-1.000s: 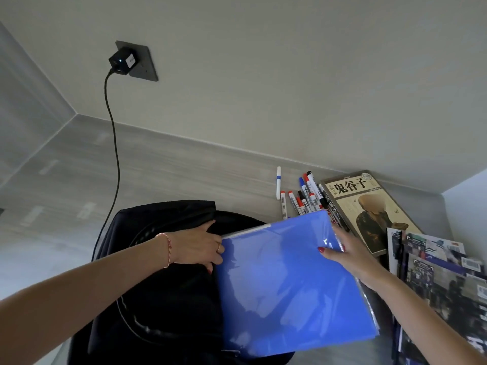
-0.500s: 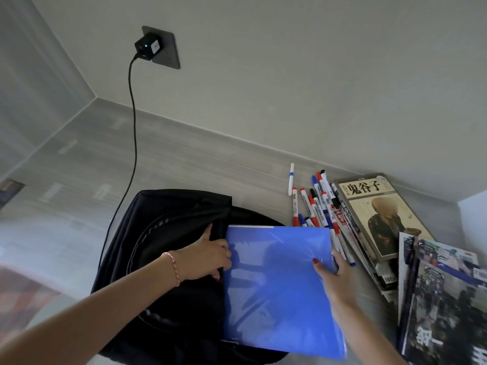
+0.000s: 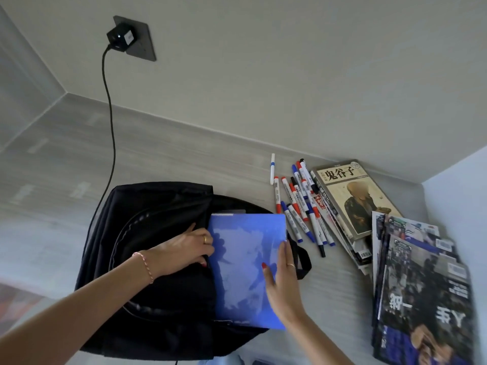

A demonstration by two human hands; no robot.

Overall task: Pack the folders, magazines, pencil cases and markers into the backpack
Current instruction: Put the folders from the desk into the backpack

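Note:
The black backpack [image 3: 147, 214] lies flat on the grey table with its main opening spread wide. My left hand [image 3: 184, 248] grips the edge of the opening and holds it apart. A blue folder [image 3: 242, 259] sits partly inside the opening, its left edge tucked under the fabric. My right hand [image 3: 283, 283] holds the folder's right edge, thumb on top. Several red, blue and black markers [image 3: 297, 204] lie loose to the right of the bag. Beside them are a stack of magazines [image 3: 353, 198] and a second fanned stack [image 3: 421, 285]. No pencil case is in view.
A black charger [image 3: 121, 35] is plugged into a wall socket, and its cable [image 3: 110, 127] runs down to the table behind the backpack's left side. The wall closes the table at the back, and a side wall stands at the right.
The blue folder has moved down and left into the backpack opening and lies flatter. My right hand slid along its right edge; my left hand kept its hold on the opening.

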